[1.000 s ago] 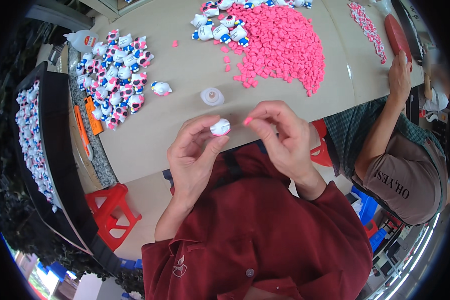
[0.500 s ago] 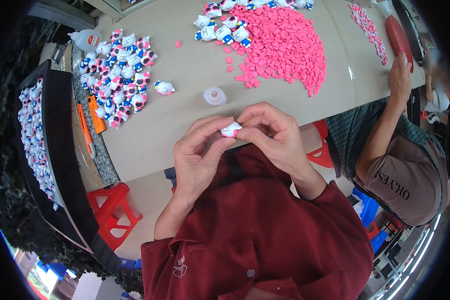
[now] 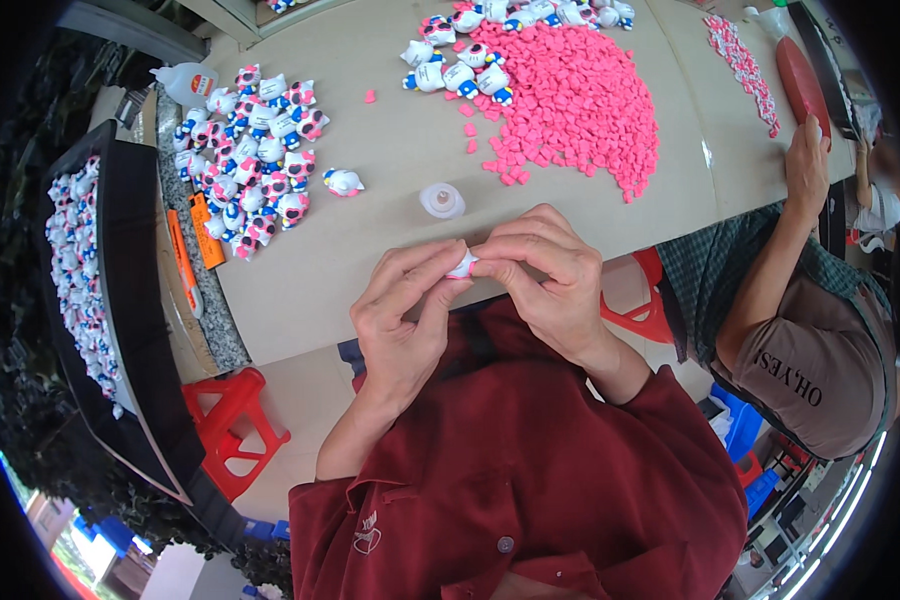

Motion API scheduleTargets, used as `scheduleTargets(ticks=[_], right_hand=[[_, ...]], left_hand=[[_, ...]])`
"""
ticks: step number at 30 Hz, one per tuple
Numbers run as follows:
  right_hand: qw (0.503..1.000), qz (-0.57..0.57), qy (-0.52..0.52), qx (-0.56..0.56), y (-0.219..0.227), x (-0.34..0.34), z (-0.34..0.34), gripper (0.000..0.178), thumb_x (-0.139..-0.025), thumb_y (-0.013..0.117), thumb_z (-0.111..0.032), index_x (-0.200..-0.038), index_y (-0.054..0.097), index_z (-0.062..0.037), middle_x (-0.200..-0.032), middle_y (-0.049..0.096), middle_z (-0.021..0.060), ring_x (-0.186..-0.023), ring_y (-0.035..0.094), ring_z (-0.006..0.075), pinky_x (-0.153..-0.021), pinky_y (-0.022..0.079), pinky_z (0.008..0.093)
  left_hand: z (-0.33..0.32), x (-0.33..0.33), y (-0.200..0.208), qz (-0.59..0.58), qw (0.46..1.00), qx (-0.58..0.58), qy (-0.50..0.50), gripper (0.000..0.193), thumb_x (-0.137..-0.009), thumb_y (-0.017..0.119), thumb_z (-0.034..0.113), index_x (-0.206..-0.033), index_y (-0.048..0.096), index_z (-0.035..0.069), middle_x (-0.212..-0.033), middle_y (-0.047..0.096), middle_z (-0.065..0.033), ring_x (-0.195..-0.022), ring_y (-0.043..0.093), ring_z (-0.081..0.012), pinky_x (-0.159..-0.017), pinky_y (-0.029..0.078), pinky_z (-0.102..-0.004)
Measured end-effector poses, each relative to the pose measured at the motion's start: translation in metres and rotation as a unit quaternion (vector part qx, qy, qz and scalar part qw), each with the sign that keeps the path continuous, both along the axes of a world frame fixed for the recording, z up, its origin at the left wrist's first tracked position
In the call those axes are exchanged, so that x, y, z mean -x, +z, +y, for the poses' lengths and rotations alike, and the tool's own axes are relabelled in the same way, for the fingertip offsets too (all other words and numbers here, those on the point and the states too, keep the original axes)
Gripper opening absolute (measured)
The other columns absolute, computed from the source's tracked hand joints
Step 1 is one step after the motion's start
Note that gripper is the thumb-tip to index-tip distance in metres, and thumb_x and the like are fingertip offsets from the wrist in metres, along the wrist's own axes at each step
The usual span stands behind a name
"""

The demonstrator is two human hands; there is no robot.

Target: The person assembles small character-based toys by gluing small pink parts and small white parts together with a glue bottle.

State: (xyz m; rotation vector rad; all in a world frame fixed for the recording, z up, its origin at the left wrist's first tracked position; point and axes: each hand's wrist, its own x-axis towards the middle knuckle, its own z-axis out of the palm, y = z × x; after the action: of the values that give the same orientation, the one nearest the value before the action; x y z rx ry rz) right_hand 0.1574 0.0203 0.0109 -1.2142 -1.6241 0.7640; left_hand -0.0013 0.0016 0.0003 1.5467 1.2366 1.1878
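Between my two hands, just off the near table edge, is a small white figurine [image 3: 461, 266] with a bit of pink on its underside. My left hand [image 3: 402, 305] pinches it from the left with thumb and fingers. From the right, the thumb and fingers of my right hand [image 3: 552, 282] press on it too. Fingertips cover most of the figurine. Beyond the hands stands a small translucent squeeze bottle [image 3: 442, 200]. A single white, blue and pink cat figurine [image 3: 344, 182] lies to its left. Farther right spreads a heap of small pink pieces [image 3: 582, 110].
More cat figurines [image 3: 260, 150] cluster at the left, near a white bottle [image 3: 187, 83] and orange cutter knives [image 3: 185, 262]. A black tray [image 3: 130, 330] holds many others. Further figurines [image 3: 460, 78] border the pink heap. On the right, a co-worker's hand [image 3: 808, 165] touches a red tray [image 3: 800, 88].
My fingers have closed in further over the figurine, so less of it shows. The whole view has shifted slightly, moving the table things a little right and down in the picture.
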Motion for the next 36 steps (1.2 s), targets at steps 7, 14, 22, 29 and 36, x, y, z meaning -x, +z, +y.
scheduleTargets(ticks=[7, 14, 22, 29, 36], right_hand=[[0.999, -0.036, -0.014, 0.026, 0.0, -0.003, 0.002, 0.013, -0.069, 0.072, -0.002, -0.081, 0.068, -0.0036, -0.077, 0.064, 0.0068, -0.071, 0.056, 0.0213, -0.062, 0.046, 0.0307], [0.998, -0.037, -0.036, -0.019, 0.006, 0.018, 0.025, 0.043, -0.067, 0.076, -0.01, -0.106, 0.06, -0.0031, -0.102, 0.061, 0.0099, -0.089, 0.055, 0.0279, -0.075, 0.047, 0.0364], [0.995, -0.038, -0.015, -0.092, -0.011, 0.014, 0.028, 0.033, -0.071, 0.071, -0.004, -0.102, 0.059, -0.0004, -0.098, 0.063, 0.013, -0.086, 0.058, 0.0281, -0.079, 0.047, 0.0354], [0.993, 0.111, -0.029, -0.04, -0.021, 0.014, 0.019, 0.035, -0.078, 0.066, -0.003, -0.11, 0.052, -0.0005, -0.112, 0.061, 0.0164, -0.091, 0.06, 0.0263, -0.079, 0.048, 0.0343], [0.99, 0.119, -0.065, -0.03, -0.013, -0.006, 0.014, 0.04, -0.08, 0.068, -0.007, -0.116, 0.053, 0.0014, -0.1, 0.06, 0.014, -0.083, 0.059, 0.0224, -0.073, 0.047, 0.0301]], left_hand=[[0.014, 0.011, 0.008, 0.183, 0.978, -0.03, 0.093, 0.03, -0.07, 0.068, -0.006, -0.098, 0.067, 0.003, -0.1, 0.063, -0.0093, -0.092, 0.057, -0.0255, -0.075, 0.047, -0.0335], [0.048, 0.026, 0.018, 0.445, 0.873, -0.175, 0.099, 0.03, -0.073, 0.071, 0.009, -0.103, 0.068, 0.011, -0.113, 0.057, -0.005, -0.113, 0.047, -0.0291, -0.088, 0.033, -0.0407], [0.137, 0.019, 0.019, 0.325, 0.927, -0.185, 0.037, 0.018, -0.074, 0.07, 0.012, -0.091, 0.068, 0.004, -0.091, 0.064, -0.0108, -0.093, 0.056, -0.0298, -0.081, 0.039, -0.0389], [0.156, -0.007, 0.024, 0.317, 0.943, -0.095, -0.028, 0.026, -0.077, 0.067, 0.012, -0.1, 0.063, 0.001, -0.083, 0.063, -0.0184, -0.08, 0.056, -0.0331, -0.072, 0.045, -0.0393], [0.097, 0.009, 0.037, -0.099, 0.974, 0.188, -0.082, 0.029, -0.091, 0.056, 0.015, -0.116, 0.056, 0.001, -0.099, 0.063, -0.0083, -0.089, 0.06, -0.0188, -0.074, 0.047, -0.0328]])
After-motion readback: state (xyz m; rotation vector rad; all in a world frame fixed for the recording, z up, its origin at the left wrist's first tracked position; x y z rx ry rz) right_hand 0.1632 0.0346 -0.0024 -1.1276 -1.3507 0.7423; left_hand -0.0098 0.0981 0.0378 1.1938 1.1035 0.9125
